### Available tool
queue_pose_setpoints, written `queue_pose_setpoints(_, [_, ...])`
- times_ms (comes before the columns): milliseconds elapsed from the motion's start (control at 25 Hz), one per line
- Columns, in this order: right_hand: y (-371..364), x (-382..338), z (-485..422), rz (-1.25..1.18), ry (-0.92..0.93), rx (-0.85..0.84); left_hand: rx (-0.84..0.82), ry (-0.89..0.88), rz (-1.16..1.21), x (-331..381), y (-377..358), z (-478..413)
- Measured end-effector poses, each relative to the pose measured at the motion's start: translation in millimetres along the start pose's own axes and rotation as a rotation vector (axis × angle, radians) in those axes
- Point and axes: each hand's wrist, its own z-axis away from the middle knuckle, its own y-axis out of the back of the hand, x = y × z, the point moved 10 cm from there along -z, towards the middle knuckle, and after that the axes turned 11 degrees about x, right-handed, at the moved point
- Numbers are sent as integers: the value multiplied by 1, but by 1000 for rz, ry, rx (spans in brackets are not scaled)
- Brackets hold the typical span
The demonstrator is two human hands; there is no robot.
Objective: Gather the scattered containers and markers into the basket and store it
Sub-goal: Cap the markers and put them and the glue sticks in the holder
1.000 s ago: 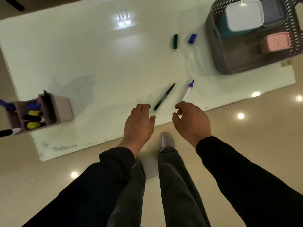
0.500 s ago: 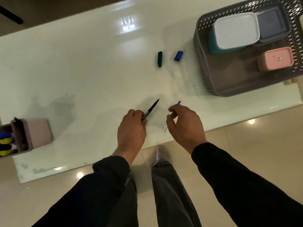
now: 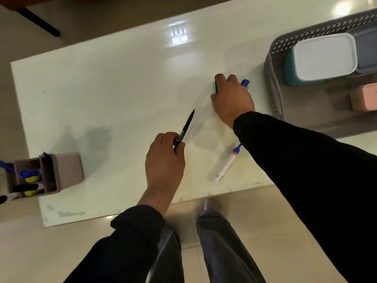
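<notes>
Markers are what matter here: the left hand (image 3: 164,160) pinches the black marker (image 3: 184,129) between thumb and fingers, tip raised over the table (image 3: 102,88). The right hand (image 3: 231,97) curls over the green cap (image 3: 216,87), beside the blue cap (image 3: 245,82). Better to close firmly on the cap before lifting. The white marker (image 3: 226,166) lies loose, partly under the sleeve. The basket (image 3: 273,78) is cut off at right, and I cannot tell whether the right fingers already grip.

A grey basket (image 3: 274,82) (perforated walls) is seen on the pale green surface (image 3: 122,88); teal, grey and pink containers are inside.
</notes>
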Motion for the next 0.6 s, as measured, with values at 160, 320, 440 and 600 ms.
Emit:
queue_pose_setpoints(160, [5,6,12,-213,-67,56,17,12,-1,-4,3,3])
queue_pose_setpoints(320, [16,14,67,-946,-365,47,58,-23,25,2,10,5])
queue_pose_setpoints(440, [30,11,106,-1072,-420,15,59,-67,26,7,13,10])
queue_pose_setpoints(600, [42,3,140,-1110,-373,-58,39,-106,35,8,18,24])
